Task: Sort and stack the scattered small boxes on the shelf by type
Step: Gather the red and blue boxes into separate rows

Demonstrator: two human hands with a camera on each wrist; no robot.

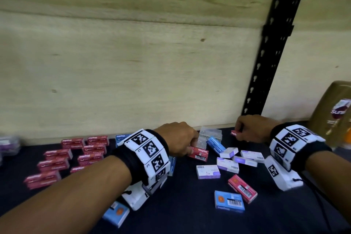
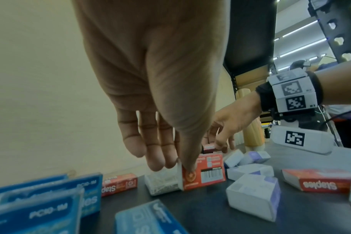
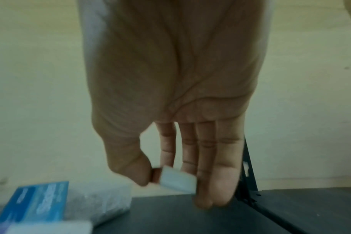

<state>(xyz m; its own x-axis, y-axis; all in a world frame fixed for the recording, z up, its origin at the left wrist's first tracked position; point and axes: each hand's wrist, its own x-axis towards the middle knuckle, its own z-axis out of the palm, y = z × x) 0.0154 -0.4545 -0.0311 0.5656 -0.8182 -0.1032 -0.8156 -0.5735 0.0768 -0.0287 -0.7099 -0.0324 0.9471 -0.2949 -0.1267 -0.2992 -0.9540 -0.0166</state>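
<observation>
We see first the wooden back wall point(image 1: 133, 62) and the dark shelf point(image 1: 190, 205) below it, with a black slotted post point(image 1: 266, 62) at the right. At the left part of the shelf the red stacks point(image 1: 76, 156) of staple boxes stand in rows, well apart from both hands. Behind them, near the wall, one blue box point(image 1: 121, 137) stands. In the middle a group of purple-and-white boxes point(image 1: 228, 164) lies scattered, between the two wrists. Nearer to us lie a blue box with barcode point(image 1: 228, 203) and a loose red box point(image 1: 242, 188) just beside it.

Our left hand point(image 1: 178, 138) reaches over the middle and its thumb and fingers pinch a red staple box point(image 2: 202, 171), which stands on its edge on the shelf, touching a clear box of clips point(image 2: 163, 182). Our right hand point(image 1: 248, 129) is further right, close to the wall, and it pinches a small red-and-white box point(image 3: 176, 179) between thumb and fingers, just above the shelf. The two hands are apart.
</observation>
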